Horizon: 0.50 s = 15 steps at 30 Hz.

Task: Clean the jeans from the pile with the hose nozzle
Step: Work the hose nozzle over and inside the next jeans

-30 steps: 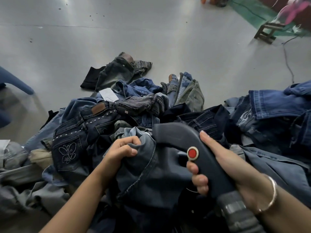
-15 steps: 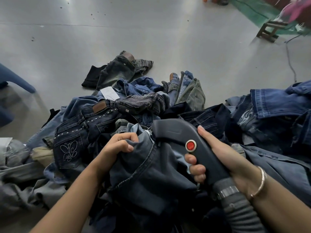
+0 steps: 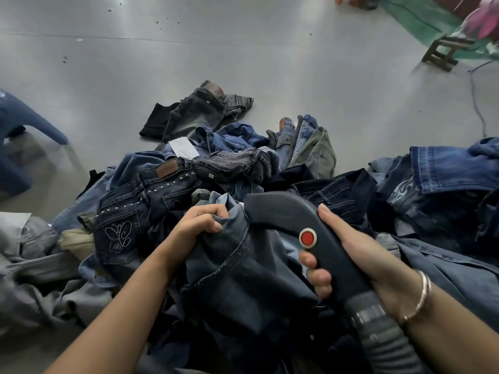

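- Left hand clutches a fold of dark jeans atop the pile.
- Right hand wraps around the hose nozzle (red button up).

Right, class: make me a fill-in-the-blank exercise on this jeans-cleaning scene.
1. The right hand grips the hose nozzle, which has a round ____ button.
2. The left hand grips a bunch of dark ____.
3. The studded jeans have a ____ stitched on the pocket.

Missing words: red; denim; butterfly
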Each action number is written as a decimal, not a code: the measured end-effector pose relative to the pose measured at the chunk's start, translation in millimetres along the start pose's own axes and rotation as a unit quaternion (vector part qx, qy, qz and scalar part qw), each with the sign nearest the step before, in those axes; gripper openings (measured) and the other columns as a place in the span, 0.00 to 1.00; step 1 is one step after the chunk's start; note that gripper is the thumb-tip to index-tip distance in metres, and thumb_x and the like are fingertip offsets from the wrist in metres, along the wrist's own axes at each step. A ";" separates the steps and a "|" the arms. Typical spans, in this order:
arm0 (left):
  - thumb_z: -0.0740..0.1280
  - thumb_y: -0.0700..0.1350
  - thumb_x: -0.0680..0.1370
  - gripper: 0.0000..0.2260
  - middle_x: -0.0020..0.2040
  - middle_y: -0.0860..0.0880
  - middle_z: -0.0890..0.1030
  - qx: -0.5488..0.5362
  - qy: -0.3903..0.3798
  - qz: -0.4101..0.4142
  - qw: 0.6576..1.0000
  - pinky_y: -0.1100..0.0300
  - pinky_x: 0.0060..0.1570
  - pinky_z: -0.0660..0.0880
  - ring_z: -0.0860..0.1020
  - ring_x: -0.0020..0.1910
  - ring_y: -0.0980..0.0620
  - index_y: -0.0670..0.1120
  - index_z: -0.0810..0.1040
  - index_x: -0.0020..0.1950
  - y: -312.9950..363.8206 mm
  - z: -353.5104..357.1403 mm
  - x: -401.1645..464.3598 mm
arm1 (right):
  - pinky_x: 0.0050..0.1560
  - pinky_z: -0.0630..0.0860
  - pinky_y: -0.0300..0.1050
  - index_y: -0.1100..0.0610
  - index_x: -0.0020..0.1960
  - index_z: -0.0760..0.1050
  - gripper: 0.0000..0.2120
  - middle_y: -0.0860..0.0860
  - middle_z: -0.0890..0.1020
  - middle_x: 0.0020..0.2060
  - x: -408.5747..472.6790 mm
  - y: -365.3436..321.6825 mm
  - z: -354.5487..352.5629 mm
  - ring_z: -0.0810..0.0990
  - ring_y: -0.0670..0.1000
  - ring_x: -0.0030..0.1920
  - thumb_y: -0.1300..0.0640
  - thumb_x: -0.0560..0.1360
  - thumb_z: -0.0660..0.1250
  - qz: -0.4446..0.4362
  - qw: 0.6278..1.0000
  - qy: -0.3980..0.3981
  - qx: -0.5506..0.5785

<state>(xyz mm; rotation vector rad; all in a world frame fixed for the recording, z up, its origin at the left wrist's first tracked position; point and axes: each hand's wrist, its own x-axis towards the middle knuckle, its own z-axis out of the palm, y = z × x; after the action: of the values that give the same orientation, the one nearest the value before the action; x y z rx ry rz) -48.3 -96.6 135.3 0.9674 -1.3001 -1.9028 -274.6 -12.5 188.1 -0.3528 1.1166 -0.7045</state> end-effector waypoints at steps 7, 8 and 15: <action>0.66 0.41 0.71 0.08 0.27 0.55 0.70 0.035 0.093 0.028 0.995 0.69 0.28 0.66 0.68 0.27 0.62 0.45 0.70 0.34 2.2 9.1 10.8 | 0.24 0.74 0.42 0.55 0.33 0.75 0.23 0.54 0.76 0.29 -9.8 -10.5 -4.0 0.72 0.51 0.24 0.34 0.64 0.68 -0.109 0.989 0.097 0.030; 0.65 0.40 0.75 0.10 0.28 0.56 0.71 0.032 0.123 0.028 0.991 0.70 0.29 0.67 0.69 0.28 0.62 0.45 0.69 0.35 2.6 12.2 13.2 | 0.25 0.74 0.43 0.55 0.35 0.76 0.23 0.54 0.76 0.30 -13.4 -5.6 -1.7 0.73 0.51 0.24 0.34 0.63 0.69 -0.123 0.988 0.087 0.017; 0.65 0.49 0.78 0.10 0.47 0.40 0.81 -0.147 0.206 -0.086 0.964 0.52 0.48 0.77 0.79 0.44 0.46 0.42 0.78 0.51 4.8 36.7 20.1 | 0.27 0.75 0.43 0.59 0.58 0.69 0.28 0.58 0.83 0.43 9.5 31.8 27.3 0.75 0.49 0.26 0.64 0.63 0.77 -0.231 0.966 0.097 -0.056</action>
<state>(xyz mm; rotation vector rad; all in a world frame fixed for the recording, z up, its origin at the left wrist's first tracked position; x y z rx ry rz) -89.5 -96.9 144.3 1.2630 -0.6923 -1.8231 -236.7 2.2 174.1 -0.6647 1.2778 -1.1073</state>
